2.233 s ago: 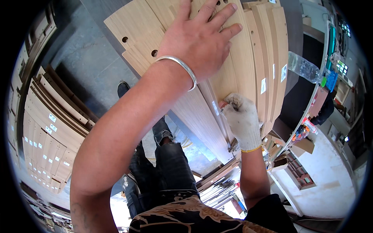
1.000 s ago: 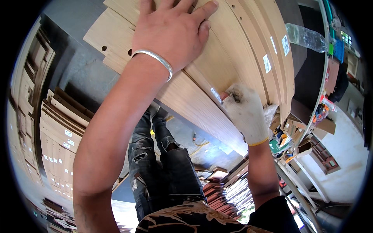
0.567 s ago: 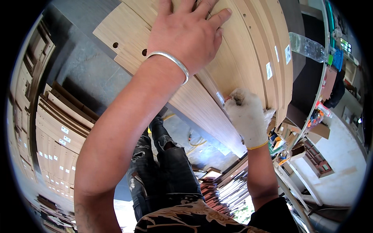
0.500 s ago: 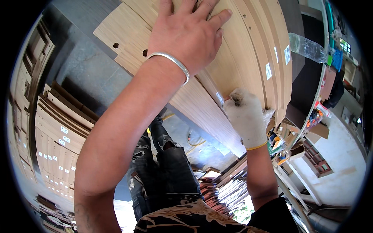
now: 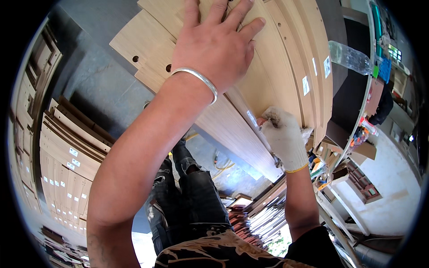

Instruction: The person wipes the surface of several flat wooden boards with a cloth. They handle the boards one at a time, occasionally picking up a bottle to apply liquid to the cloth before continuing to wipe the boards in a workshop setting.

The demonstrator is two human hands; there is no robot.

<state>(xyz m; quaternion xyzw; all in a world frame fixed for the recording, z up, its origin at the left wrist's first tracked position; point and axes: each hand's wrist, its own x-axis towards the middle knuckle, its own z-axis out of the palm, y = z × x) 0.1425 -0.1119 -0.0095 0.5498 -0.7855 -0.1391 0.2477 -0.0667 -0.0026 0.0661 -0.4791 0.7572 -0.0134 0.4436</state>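
Note:
My left hand point(image 5: 213, 51), bare with a silver bangle point(image 5: 196, 77) at the wrist, lies flat with spread fingers on light wood-grain panels point(image 5: 263, 71). Its fingertips run close to the top of the view. My right hand point(image 5: 286, 138), in a white knit glove with dirt marks, is closed at the near edge of the panels, beside a long narrow board point(image 5: 239, 131). What it grips is mostly hidden. A small metallic bit shows just below the glove, and whitish wispy material point(image 5: 306, 133) shows at its right.
A clear plastic bottle point(image 5: 350, 57) with a green cap lies right of the panels. Stacked labelled panels point(image 5: 62, 178) stand at the left. A yellow hose point(image 5: 223, 167) lies on the floor near my legs. Boxes and tools point(image 5: 326, 156) crowd the right side.
My right hand has shifted slightly right and down, and a small metallic bit now shows below it. My left hand stays pressed on the panels; the view has moved slightly.

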